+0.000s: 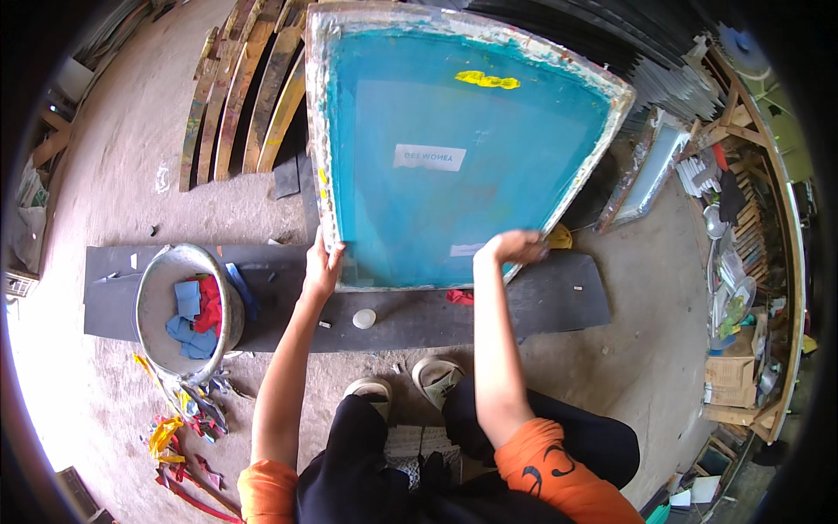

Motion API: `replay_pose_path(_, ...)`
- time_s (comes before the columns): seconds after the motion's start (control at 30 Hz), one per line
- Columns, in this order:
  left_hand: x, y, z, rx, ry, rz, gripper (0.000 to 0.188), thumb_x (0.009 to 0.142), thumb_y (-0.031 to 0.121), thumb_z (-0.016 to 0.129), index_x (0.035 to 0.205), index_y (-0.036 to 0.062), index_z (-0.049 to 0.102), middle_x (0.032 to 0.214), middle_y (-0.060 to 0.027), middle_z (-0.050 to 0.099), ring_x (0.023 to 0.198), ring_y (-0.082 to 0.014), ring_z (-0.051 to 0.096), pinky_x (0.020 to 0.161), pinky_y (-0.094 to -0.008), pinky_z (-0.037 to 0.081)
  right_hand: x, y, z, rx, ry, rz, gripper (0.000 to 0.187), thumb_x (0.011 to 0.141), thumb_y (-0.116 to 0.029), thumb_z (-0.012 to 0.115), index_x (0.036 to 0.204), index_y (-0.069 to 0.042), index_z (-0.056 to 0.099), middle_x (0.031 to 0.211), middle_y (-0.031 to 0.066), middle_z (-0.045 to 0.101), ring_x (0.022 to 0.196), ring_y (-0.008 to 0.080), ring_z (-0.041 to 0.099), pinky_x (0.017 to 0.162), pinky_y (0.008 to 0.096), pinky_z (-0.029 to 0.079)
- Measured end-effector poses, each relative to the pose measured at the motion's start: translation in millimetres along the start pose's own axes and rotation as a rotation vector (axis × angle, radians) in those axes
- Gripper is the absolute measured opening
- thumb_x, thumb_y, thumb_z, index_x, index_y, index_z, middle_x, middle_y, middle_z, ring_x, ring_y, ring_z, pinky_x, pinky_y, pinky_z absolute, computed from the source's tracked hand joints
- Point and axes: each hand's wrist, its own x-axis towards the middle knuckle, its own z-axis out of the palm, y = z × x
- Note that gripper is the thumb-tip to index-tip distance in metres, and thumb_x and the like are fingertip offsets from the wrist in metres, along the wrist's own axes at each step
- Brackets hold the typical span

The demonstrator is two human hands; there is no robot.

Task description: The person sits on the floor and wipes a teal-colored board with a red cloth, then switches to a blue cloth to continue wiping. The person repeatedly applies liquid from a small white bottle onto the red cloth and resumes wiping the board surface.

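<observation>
A large screen-printing frame (375, 131) with teal mesh and a paint-crusted white border stands tilted up in front of me. On the mesh are a yellow smear (487, 80) and a pale rectangular patch (429, 157). My left hand (324, 265) is closed round the frame's lower left edge. By the lower right corner is my right hand (517, 247), its fingers curled and smeared by motion; whether it holds anything is hidden. Just beyond that hand shows part of a yellow object (559, 237). Under the frame, a red scrap (460, 298) lies on a dark board (559, 306).
A grey bucket (150, 306) with blue and red cloth pieces stands on the board's left. Nearby sits a round white lid (364, 319). Colourful scraps (166, 439) litter the floor. Wooden slats (249, 96) lie behind; another frame (650, 166) leans at right near a cluttered shelf (742, 375).
</observation>
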Motion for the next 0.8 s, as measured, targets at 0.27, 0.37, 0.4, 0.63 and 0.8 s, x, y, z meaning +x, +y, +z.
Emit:
replay_pose_path(0.27,51,110,2,-0.046,0.294,0.103,0.041,0.09,0.027,0.045,0.12,0.0016,0.033,0.092,-0.0267,0.058,0.081,-0.0392,0.059,0.072,-0.0398,0.045,26,-186,66,-0.101,-0.113,-0.769,0.066,0.093,-0.041,0.027,0.135,0.008,0.014,0.142,0.0272,0.011,0.133,0.0365,0.011,0.108,0.0446,0.01)
replay_pose_path(0.37,78,114,-1,0.007,0.443,0.112,0.034,0.091,0.029,0.042,0.103,-0.0032,0.047,0.075,-0.0294,0.053,0.066,-0.0391,0.054,0.061,-0.0421,0.041,16,-171,63,-0.143,-0.124,-1.032,0.062,0.093,-0.032,0.033,0.138,0.004,0.011,0.144,0.0239,0.008,0.134,0.0357,0.008,0.108,0.0454,0.008)
replay_pose_path(0.4,80,113,-3,0.012,0.447,0.12,0.04,0.092,0.03,0.041,0.108,-0.0062,0.045,0.076,-0.028,0.054,0.066,-0.0356,0.054,0.062,-0.0405,0.041,8,-153,54,-0.153,-0.17,-1.076,0.061,0.093,-0.031,0.033,0.138,0.003,0.011,0.144,0.0232,0.007,0.134,0.0356,0.008,0.108,0.0455,0.008)
replay_pose_path(0.63,72,123,-1,-0.008,0.414,0.108,0.057,0.093,0.035,0.036,0.121,-0.0143,0.038,0.075,-0.0275,0.055,0.066,-0.03,0.054,0.063,-0.0385,0.042,-5,-24,-8,-0.255,-0.173,-0.848,0.061,0.093,-0.036,0.029,0.14,-0.002,0.009,0.145,0.021,0.004,0.134,0.035,0.006,0.107,0.0472,0.007)
replay_pose_path(0.8,76,118,2,-0.077,0.474,0.231,0.04,0.094,0.033,0.031,0.089,-0.0044,0.046,0.055,-0.0171,0.037,0.046,-0.0252,0.033,0.046,-0.0404,0.025,29,-145,45,-0.2,-0.055,-0.854,0.057,0.094,-0.032,0.029,0.139,-0.002,0.012,0.144,0.0198,0.011,0.134,0.0315,0.014,0.107,0.0466,0.013)
